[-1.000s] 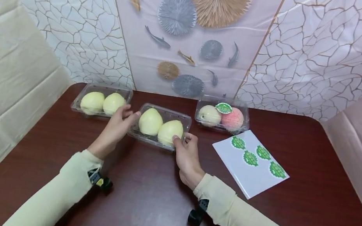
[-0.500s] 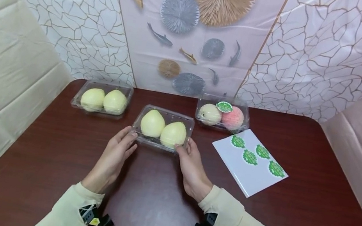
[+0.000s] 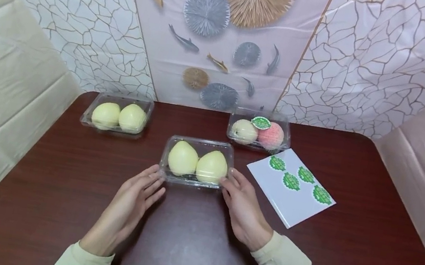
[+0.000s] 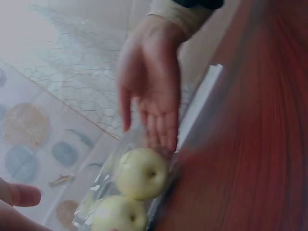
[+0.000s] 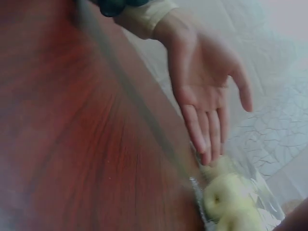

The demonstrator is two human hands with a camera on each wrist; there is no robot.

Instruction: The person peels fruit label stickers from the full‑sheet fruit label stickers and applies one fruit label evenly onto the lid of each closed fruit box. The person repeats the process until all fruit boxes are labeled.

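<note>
A clear plastic clamshell box [image 3: 193, 184] with two pale yellow pears [image 3: 183, 158] inside sits on the table in front of me. At its near left corner, my left hand [image 3: 125, 207] touches with straight fingers. My right hand [image 3: 246, 209] is at the right end, fingertips against the plastic. In the left wrist view the right hand [image 4: 156, 82] shows a flat palm and extended fingers beside the pears [image 4: 142, 174]. The right wrist view shows the left hand [image 5: 202, 86] likewise extended, thumb spread away.
At back left stands another clear box [image 3: 139, 132] with two pale yellow fruits. A labelled box [image 3: 235, 122] at back right holds a pale fruit and a pink one. A white sheet with green stickers [image 3: 288, 209] lies on the dark red table [image 3: 342, 264] to the right.
The middle box has come nearer and straightened from its tilt. Both hands have moved back with it. My left hand went from its far left side to the near corner, and my right thumb loosened.
</note>
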